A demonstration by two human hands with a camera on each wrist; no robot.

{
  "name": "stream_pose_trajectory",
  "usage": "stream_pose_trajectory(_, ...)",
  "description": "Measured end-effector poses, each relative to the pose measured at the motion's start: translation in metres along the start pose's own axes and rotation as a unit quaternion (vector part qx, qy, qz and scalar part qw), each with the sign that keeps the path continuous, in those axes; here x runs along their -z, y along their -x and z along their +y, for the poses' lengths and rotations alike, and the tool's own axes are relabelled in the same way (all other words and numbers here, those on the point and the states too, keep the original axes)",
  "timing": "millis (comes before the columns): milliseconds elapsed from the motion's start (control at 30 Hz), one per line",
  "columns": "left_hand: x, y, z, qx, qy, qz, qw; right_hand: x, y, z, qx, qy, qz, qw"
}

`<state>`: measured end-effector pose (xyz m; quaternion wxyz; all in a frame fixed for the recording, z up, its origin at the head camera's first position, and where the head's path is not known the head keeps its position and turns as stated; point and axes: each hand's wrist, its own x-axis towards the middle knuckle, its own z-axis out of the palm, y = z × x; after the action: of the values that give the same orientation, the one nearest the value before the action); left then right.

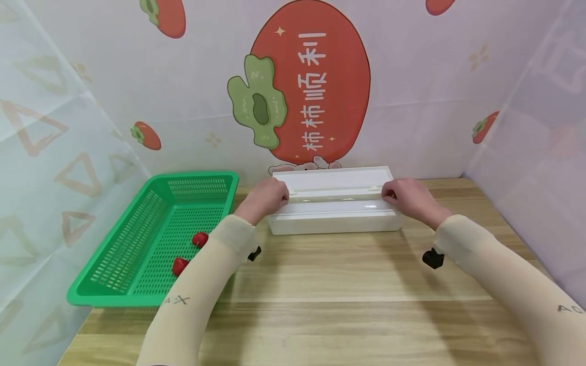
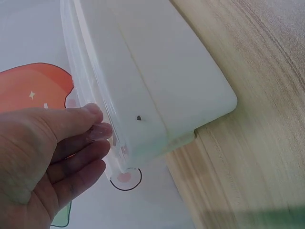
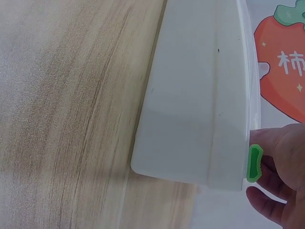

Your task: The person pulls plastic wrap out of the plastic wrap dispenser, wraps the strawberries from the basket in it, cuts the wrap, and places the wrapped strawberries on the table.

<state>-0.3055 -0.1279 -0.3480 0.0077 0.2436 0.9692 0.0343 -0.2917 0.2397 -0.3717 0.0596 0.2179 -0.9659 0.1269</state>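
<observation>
A long white cling film box [image 1: 336, 223] stands on the table with its lid [image 1: 334, 178] raised at the back. Shiny clear cling film [image 1: 341, 198] stretches across its opening. At the box's left end my left hand [image 1: 272, 195] pinches the film's edge between thumb and forefinger; the left wrist view shows clear film [image 2: 101, 132] at the fingertips. Over the right end, my right hand [image 1: 412, 200] has its fingers curled at the film's other edge. Beside those fingers a small green piece [image 3: 254, 163] sits on the box's rim; the box partly hides the fingertips.
A green plastic basket [image 1: 123, 239] stands on the left of the wooden table [image 1: 339, 315]. Inside it lie two red strawberries [image 1: 200, 239], partly behind my left sleeve [image 1: 197, 295]. A printed cloth wall [image 1: 412, 61] rises right behind the box.
</observation>
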Motion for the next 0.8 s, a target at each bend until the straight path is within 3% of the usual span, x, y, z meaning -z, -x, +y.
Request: stream_pose_trajectory(800, -0.0013, -0.0005, -0.0041, 0.012, 0.019, 0.005, 0.9997, -0.0006, -0.0033, 0.0009, 0.007, -0.018, -0.025, 0.9995)
